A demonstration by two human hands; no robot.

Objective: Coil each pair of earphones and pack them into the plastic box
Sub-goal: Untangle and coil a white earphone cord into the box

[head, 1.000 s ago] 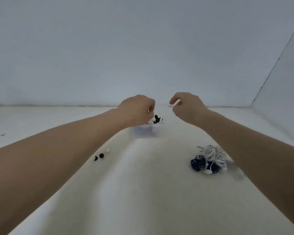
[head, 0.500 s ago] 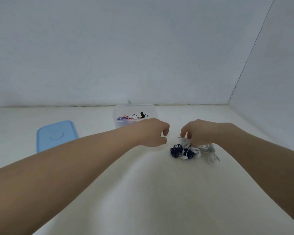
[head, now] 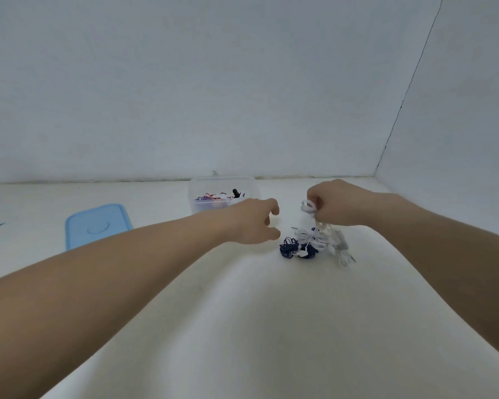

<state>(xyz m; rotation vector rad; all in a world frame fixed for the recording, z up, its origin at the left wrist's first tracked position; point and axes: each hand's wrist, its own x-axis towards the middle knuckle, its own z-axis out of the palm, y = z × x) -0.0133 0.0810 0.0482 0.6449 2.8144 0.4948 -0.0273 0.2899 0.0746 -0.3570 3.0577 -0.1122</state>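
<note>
R hand [head: 339, 204] now raised, grip on white earphones [head: 310, 236]; L hand [head: 251, 221] loose

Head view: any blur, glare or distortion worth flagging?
Head view: soft, even light, no glare; wide-angle stretch swells both forearms at the frame edges; right hand and the white earphones in its grip look slightly soft; clear plastic box is low-contrast against the table.
</note>
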